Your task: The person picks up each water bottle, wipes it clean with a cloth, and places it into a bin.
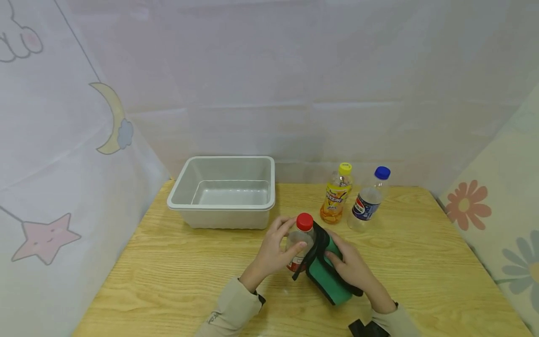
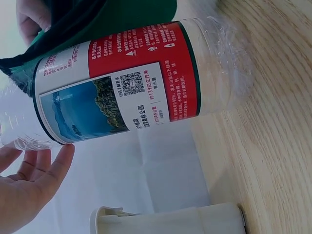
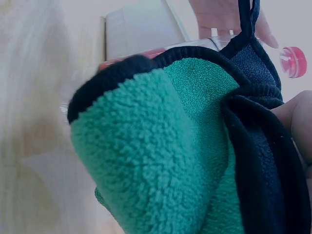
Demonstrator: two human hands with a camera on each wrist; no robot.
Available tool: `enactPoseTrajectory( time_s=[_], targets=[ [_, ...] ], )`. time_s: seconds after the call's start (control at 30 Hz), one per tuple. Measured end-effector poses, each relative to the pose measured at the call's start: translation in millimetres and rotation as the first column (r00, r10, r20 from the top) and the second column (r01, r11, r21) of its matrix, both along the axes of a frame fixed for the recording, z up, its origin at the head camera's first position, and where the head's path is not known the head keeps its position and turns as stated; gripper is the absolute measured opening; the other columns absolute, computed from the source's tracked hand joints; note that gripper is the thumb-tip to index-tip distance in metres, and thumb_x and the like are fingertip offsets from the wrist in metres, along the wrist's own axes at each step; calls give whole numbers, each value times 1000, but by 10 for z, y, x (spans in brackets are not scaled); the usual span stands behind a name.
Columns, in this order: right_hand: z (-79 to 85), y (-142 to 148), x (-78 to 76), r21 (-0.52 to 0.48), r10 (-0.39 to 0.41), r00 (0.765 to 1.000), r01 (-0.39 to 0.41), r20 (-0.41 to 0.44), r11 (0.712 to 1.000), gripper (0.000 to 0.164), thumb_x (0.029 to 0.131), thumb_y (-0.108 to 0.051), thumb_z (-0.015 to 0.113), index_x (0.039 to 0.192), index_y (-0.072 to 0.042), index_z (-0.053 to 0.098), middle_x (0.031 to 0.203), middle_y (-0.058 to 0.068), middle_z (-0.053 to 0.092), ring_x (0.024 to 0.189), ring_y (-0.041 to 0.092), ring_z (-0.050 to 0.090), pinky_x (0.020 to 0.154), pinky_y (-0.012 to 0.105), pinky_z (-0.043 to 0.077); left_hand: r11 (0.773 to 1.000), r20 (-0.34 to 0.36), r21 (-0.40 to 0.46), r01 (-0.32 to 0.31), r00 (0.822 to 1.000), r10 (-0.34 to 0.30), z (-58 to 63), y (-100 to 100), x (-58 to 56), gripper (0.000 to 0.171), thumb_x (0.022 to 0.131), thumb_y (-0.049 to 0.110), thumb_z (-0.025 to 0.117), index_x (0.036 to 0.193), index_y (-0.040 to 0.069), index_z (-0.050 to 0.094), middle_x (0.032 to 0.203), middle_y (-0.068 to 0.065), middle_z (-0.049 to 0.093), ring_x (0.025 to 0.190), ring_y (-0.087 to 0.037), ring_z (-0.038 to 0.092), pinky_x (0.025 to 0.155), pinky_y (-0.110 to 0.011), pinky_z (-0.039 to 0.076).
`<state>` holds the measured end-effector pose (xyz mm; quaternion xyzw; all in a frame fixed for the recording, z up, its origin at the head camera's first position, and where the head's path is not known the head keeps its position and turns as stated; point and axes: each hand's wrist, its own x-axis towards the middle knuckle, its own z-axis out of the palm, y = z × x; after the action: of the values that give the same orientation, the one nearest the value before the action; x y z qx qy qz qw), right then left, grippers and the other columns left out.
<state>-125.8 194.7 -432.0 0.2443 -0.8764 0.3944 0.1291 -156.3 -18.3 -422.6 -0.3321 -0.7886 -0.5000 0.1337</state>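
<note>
A clear plastic bottle [image 1: 298, 242] with a red cap [image 1: 305, 222] stands near the middle of the table. My left hand [image 1: 273, 250] holds its upper part, thumb in front and fingers behind. The left wrist view shows the bottle's red and white label [image 2: 122, 87] with a lake picture. My right hand [image 1: 353, 266] grips a folded green towel [image 1: 330, 280] with black edging and a hanging loop. The towel lies against the bottle's right side and covers part of it. In the right wrist view the fluffy towel [image 3: 146, 146] hides most of the bottle.
A pale grey plastic basin [image 1: 227, 218] stands at the back left of the wooden table [image 1: 168, 281]. Behind the towel, at the right, are a bottle with a yellow cap [image 1: 335, 199] and another with a blue cap [image 1: 367, 206]. Printed white cloth [image 1: 269, 93] hangs behind.
</note>
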Motion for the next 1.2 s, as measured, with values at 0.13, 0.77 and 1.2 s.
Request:
enactPoseTrajectory(
  time_s=[0.13,0.77,1.2],
  targets=[
    [86,12,-31,-3,3,999,-3,-39,1000,56,76,15,61,129,3,45,122,18,54,108,33,52,90,29,45,1000,9,-9,2,1000,-2,5,-7,0,55,86,29,63,128,-2,47,115,-10,48,101,-22,49,81,-31,50],
    [406,-32,-66,26,43,998,-42,-37,999,58,79,15,58,132,2,40,125,22,51,111,38,50,86,54,42,998,15,38,58,998,-59,45,-33,-7,43,85,14,65,123,3,49,119,-9,54,106,-22,52,82,-32,51],
    [426,-75,-71,97,48,998,-51,36,994,57,80,13,57,133,6,38,125,26,50,112,41,48,89,55,41,994,33,70,80,996,-83,111,-38,39,45,84,4,64,125,-6,48,123,-19,53,111,-32,52,84,-43,49]
  ],
)
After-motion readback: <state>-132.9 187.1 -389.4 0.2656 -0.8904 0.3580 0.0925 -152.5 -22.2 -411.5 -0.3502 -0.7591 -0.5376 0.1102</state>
